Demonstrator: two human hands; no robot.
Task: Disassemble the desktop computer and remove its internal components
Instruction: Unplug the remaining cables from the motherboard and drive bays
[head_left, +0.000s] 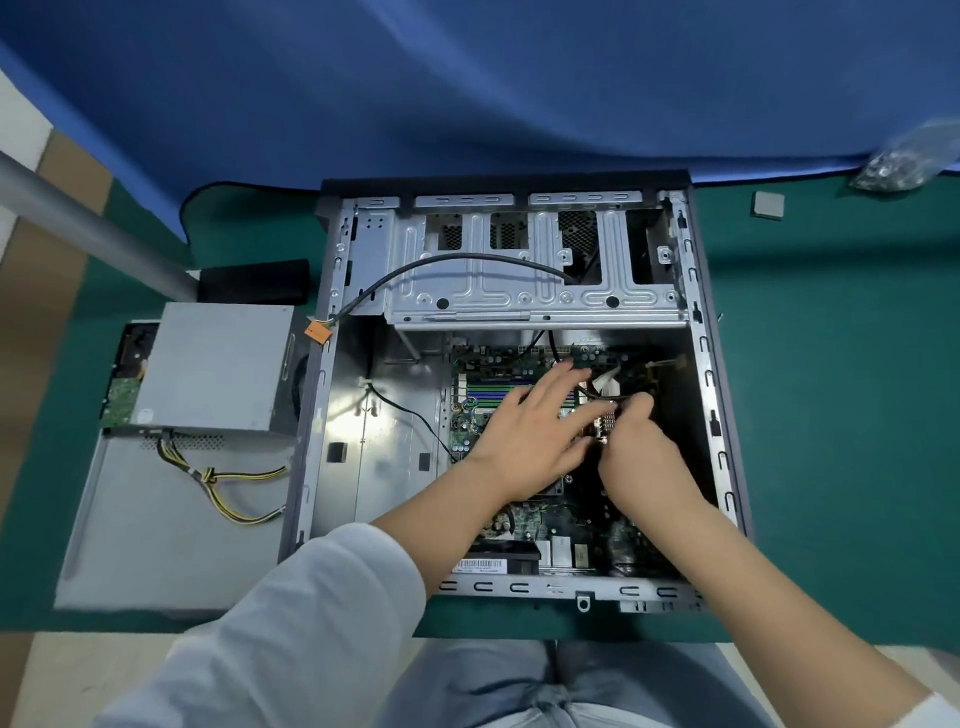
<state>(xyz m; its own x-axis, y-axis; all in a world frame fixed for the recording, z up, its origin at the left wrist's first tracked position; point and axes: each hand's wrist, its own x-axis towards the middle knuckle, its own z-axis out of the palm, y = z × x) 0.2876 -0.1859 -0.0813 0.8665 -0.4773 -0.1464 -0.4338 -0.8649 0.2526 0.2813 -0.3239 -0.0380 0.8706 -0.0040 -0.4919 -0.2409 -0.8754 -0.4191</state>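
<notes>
green motherboard in the open grey metal case: left hand lies flat, right hand pinches a small metal part; freeing it likely needs a steady pull.

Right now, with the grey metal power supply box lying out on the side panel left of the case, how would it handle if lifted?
The grey metal power supply box is a solid sheet-metal block, so probably rigid and fairly heavy for its size. Its yellow and black cable bundle trails loose across the grey side panel, so it would likely dangle floppily and might snag. The smooth flat faces could be somewhat slippery.
</notes>
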